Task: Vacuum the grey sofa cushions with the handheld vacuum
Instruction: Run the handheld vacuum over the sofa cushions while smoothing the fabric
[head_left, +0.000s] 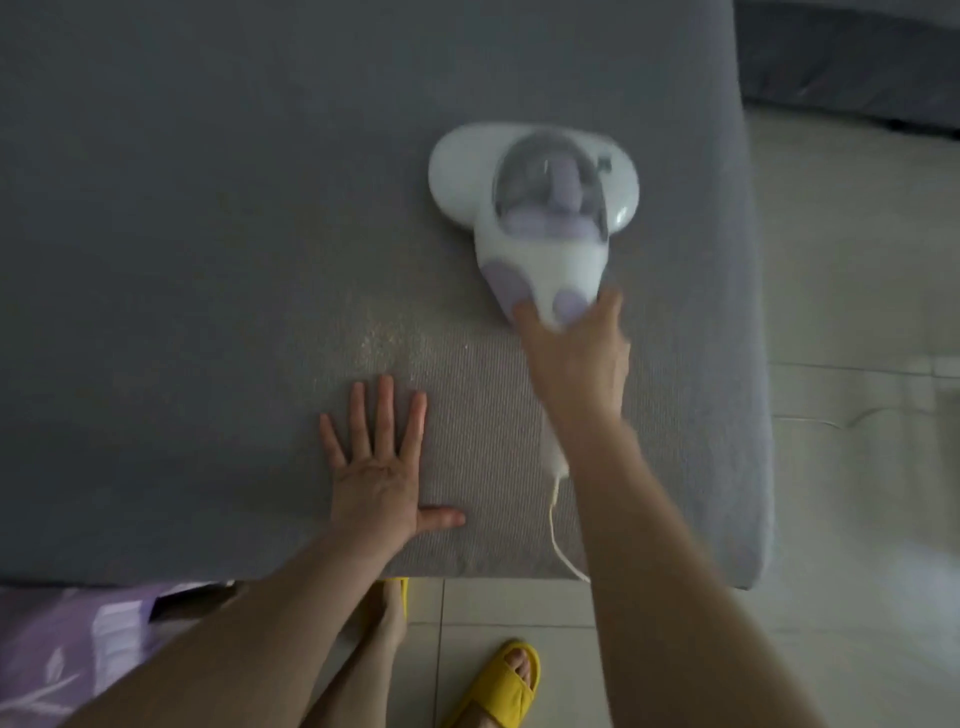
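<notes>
The right hand (574, 353) had its grip closed round the handle of the white and lilac handheld vacuum (540, 208), whose wide head lay flat on the grey sofa cushion (208, 208), toward the cushion's right side and a little way in from its edge. The vacuum looked blurred, which suggested it was mid-stroke, though the direction could not be told. The left hand (382, 467) lay flat on the cushion near its front edge, fingers straight and spread, holding nothing, apparently bracing the fabric or the body. A thin white cord (558, 535) trailed from the rear of the vacuum, under the right forearm, and over the front of the cushion. Between the two hands the fabric showed a paler, speckled patch (395, 338); whether that was dust, crumbs or only light on the weave could not be told. Judged from this, the work was under way on one cushion: the vacuum sat on the right part, the pale patch and the broad left stretch seemingly remained to be covered, and another grey sofa section (852, 57) at the upper right looked untouched.
</notes>
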